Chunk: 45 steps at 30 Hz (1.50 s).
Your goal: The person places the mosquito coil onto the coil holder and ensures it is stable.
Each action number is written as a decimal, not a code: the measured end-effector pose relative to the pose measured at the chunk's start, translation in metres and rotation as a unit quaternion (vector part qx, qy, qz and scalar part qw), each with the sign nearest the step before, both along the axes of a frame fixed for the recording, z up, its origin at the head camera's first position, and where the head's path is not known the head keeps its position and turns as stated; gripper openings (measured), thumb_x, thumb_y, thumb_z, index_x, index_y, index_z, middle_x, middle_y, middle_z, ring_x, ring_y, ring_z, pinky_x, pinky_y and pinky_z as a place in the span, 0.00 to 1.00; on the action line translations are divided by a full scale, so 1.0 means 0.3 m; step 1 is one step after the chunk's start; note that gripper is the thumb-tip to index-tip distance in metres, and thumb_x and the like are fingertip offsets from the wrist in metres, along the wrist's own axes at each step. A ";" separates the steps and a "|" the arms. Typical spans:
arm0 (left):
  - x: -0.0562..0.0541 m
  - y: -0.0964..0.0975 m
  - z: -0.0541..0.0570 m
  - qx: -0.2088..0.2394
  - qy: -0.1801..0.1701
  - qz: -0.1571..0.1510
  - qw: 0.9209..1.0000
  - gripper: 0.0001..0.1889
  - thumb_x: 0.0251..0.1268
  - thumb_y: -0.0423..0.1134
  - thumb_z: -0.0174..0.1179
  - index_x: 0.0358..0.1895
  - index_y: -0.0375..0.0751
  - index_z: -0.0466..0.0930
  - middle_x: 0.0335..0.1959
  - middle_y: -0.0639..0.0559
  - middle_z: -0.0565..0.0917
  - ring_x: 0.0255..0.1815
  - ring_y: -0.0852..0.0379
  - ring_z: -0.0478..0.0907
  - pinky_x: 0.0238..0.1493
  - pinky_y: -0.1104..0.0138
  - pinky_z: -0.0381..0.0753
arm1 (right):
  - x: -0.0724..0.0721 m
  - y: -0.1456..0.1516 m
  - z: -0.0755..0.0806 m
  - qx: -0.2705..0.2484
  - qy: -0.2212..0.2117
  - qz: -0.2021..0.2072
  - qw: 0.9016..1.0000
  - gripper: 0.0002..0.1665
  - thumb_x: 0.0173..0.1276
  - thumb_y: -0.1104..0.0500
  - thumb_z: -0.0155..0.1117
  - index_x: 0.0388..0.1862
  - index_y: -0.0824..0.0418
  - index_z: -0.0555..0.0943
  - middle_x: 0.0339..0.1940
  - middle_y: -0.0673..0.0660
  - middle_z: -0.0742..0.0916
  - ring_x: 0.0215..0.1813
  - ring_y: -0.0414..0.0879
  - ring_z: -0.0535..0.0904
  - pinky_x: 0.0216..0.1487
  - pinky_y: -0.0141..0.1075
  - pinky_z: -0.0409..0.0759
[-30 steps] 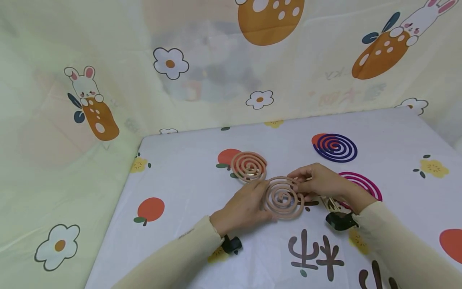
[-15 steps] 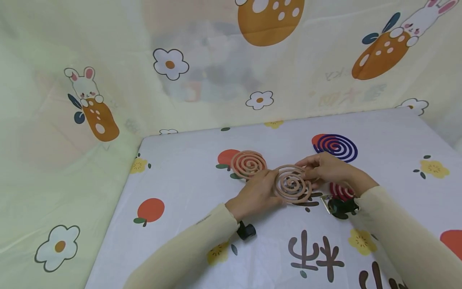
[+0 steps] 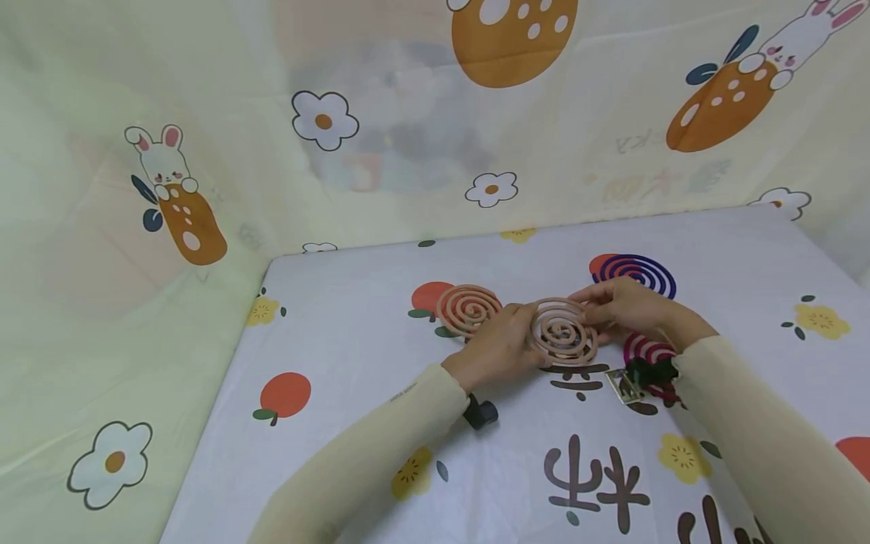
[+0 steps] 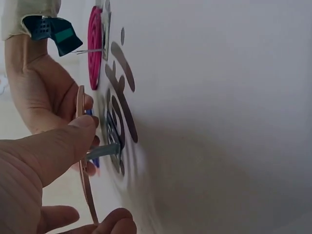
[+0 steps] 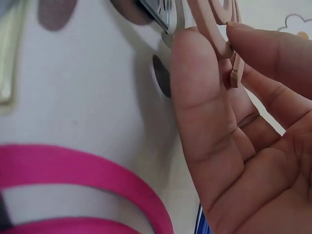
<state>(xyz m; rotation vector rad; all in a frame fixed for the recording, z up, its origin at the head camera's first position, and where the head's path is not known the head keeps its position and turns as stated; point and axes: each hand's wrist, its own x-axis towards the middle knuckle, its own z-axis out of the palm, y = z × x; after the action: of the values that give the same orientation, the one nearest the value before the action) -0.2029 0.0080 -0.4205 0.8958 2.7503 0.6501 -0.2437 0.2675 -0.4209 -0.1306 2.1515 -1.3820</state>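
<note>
A tan mosquito coil (image 3: 561, 331) is held between both hands, just above the table. My left hand (image 3: 501, 344) grips its left edge, thumb on one face and fingers on the other. The right hand (image 3: 635, 306) pinches the opposite edge, near the coil's outer end (image 5: 235, 78). Seen edge-on in the left wrist view, the coil (image 4: 81, 105) has a metal stand (image 4: 114, 139) beneath it. The stand's prong (image 4: 100, 151) reaches up to the coil; whether it passes through is hidden. A second tan coil (image 3: 469, 308) lies beyond the left hand.
On the table (image 3: 353, 325), a magenta coil (image 3: 646, 347) lies partly under my right wrist, with another metal stand (image 3: 624, 387) at its edge. A dark blue coil (image 3: 642, 270) is at the back right, partly behind the right hand. A printed cloth wall (image 3: 401, 196) stands behind.
Both hands have carried the tan coil away from me and to the right. The right forearm now covers more of the magenta coil. The second tan coil has stayed put.
</note>
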 end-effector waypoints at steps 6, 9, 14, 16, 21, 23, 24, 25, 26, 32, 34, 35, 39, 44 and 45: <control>-0.031 0.017 -0.002 0.009 -0.006 0.008 1.000 0.41 0.65 0.49 0.73 0.77 0.39 0.65 0.67 0.44 0.78 0.67 0.54 0.76 0.67 0.64 0.75 | -0.029 0.015 -0.005 -0.002 -0.007 -0.005 1.000 0.31 0.77 0.63 0.62 0.75 0.70 0.70 0.51 0.59 0.85 0.43 0.46 0.85 0.42 0.40 0.89; -0.043 0.025 -0.003 0.021 -0.009 0.012 1.000 0.41 0.64 0.47 0.73 0.77 0.40 0.65 0.65 0.45 0.79 0.66 0.54 0.76 0.65 0.64 0.76 | -0.044 0.023 -0.007 0.005 -0.005 -0.006 1.000 0.31 0.77 0.63 0.62 0.76 0.69 0.70 0.53 0.59 0.85 0.44 0.47 0.84 0.43 0.41 0.89; -0.058 0.031 -0.002 0.037 -0.015 0.016 0.999 0.39 0.63 0.43 0.74 0.76 0.41 0.66 0.63 0.45 0.79 0.65 0.55 0.76 0.64 0.65 0.76 | -0.069 0.029 -0.005 0.005 -0.005 -0.011 1.000 0.32 0.77 0.62 0.63 0.76 0.69 0.69 0.53 0.58 0.86 0.45 0.46 0.84 0.44 0.41 0.89; -0.065 0.032 -0.003 0.043 -0.016 0.015 0.999 0.39 0.63 0.42 0.74 0.75 0.41 0.67 0.64 0.45 0.79 0.66 0.54 0.75 0.65 0.65 0.75 | -0.077 0.029 -0.002 0.005 -0.003 -0.012 1.000 0.32 0.77 0.63 0.63 0.76 0.69 0.69 0.53 0.57 0.86 0.45 0.46 0.84 0.43 0.41 0.89; -0.088 0.041 -0.008 0.052 -0.019 0.021 0.998 0.39 0.63 0.39 0.73 0.76 0.41 0.67 0.65 0.45 0.79 0.69 0.55 0.73 0.68 0.65 0.73 | -0.091 0.028 0.006 0.015 0.006 -0.015 1.000 0.32 0.77 0.62 0.63 0.76 0.70 0.69 0.52 0.57 0.86 0.44 0.47 0.84 0.42 0.40 0.88; -0.098 0.046 -0.012 0.054 -0.020 0.027 0.998 0.39 0.62 0.39 0.74 0.76 0.41 0.68 0.64 0.45 0.80 0.69 0.55 0.74 0.69 0.65 0.73 | -0.096 0.029 0.006 0.016 0.004 -0.021 1.000 0.32 0.77 0.62 0.63 0.76 0.69 0.69 0.50 0.55 0.86 0.42 0.46 0.84 0.41 0.39 0.88; -0.104 0.050 -0.015 0.057 -0.022 0.031 0.998 0.39 0.62 0.39 0.75 0.75 0.41 0.68 0.63 0.46 0.80 0.68 0.55 0.74 0.68 0.66 0.73 | -0.099 0.030 0.005 0.014 0.001 -0.025 1.000 0.32 0.77 0.62 0.63 0.76 0.69 0.69 0.49 0.54 0.87 0.42 0.45 0.84 0.41 0.38 0.88; -0.109 0.052 -0.017 0.059 -0.024 0.033 0.997 0.39 0.62 0.40 0.76 0.75 0.40 0.69 0.63 0.46 0.81 0.68 0.55 0.74 0.68 0.66 0.74 | -0.101 0.031 0.004 0.010 -0.001 -0.030 1.000 0.33 0.78 0.62 0.63 0.77 0.69 0.69 0.48 0.54 0.87 0.41 0.44 0.85 0.40 0.38 0.88; -0.114 0.054 -0.020 0.060 -0.023 0.036 0.997 0.39 0.61 0.40 0.76 0.75 0.40 0.69 0.62 0.46 0.81 0.67 0.55 0.75 0.68 0.66 0.74 | -0.103 0.032 0.004 0.006 -0.004 -0.033 0.999 0.33 0.78 0.62 0.63 0.77 0.69 0.68 0.47 0.53 0.87 0.40 0.44 0.85 0.39 0.37 0.88; -0.136 0.056 -0.030 0.076 -0.032 0.036 0.996 0.37 0.63 0.40 0.75 0.74 0.39 0.70 0.62 0.48 0.82 0.67 0.56 0.75 0.69 0.67 0.73 | -0.112 0.039 -0.003 -0.002 -0.008 -0.040 0.999 0.35 0.78 0.59 0.64 0.78 0.68 0.67 0.44 0.50 0.88 0.37 0.41 0.85 0.37 0.35 0.87; -0.139 0.056 -0.033 0.078 -0.036 0.035 0.996 0.36 0.65 0.40 0.74 0.75 0.40 0.70 0.63 0.48 0.82 0.68 0.56 0.75 0.69 0.68 0.72 | -0.115 0.043 -0.007 0.002 -0.008 -0.042 0.999 0.35 0.79 0.58 0.64 0.79 0.67 0.67 0.43 0.50 0.87 0.37 0.41 0.84 0.37 0.35 0.87; -0.141 0.057 -0.035 0.079 -0.037 0.036 0.996 0.36 0.65 0.40 0.74 0.75 0.40 0.70 0.63 0.48 0.82 0.68 0.57 0.75 0.69 0.68 0.72 | -0.116 0.046 -0.010 0.003 -0.009 -0.043 0.999 0.35 0.79 0.58 0.64 0.79 0.67 0.67 0.43 0.51 0.87 0.36 0.41 0.84 0.37 0.36 0.87; -0.148 0.059 -0.041 0.084 -0.033 0.035 0.995 0.32 0.65 0.40 0.74 0.71 0.42 0.74 0.60 0.49 0.84 0.65 0.57 0.76 0.67 0.67 0.73 | -0.118 0.051 -0.013 0.005 -0.010 -0.047 0.999 0.35 0.79 0.58 0.64 0.79 0.67 0.66 0.44 0.52 0.86 0.36 0.42 0.84 0.38 0.36 0.88; -0.155 0.062 -0.043 0.073 -0.020 0.039 0.996 0.27 0.65 0.41 0.74 0.65 0.41 0.78 0.55 0.49 0.86 0.60 0.56 0.78 0.62 0.68 0.76 | -0.116 0.054 -0.009 -0.001 -0.011 -0.049 0.999 0.38 0.78 0.59 0.65 0.80 0.68 0.64 0.48 0.53 0.86 0.38 0.42 0.85 0.41 0.37 0.88; -0.156 0.062 -0.042 0.070 -0.017 0.041 0.997 0.26 0.65 0.41 0.73 0.65 0.40 0.79 0.54 0.49 0.86 0.59 0.56 0.78 0.62 0.68 0.76 | -0.116 0.055 -0.008 -0.001 -0.011 -0.050 0.999 0.38 0.77 0.59 0.66 0.80 0.68 0.64 0.49 0.53 0.86 0.39 0.42 0.85 0.42 0.37 0.88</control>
<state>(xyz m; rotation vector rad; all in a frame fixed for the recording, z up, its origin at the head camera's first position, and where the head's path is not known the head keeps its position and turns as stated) -0.2497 0.0264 -0.4332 0.7946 2.7506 0.8742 -0.2785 0.2840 -0.4234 -0.0094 2.1632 -1.4348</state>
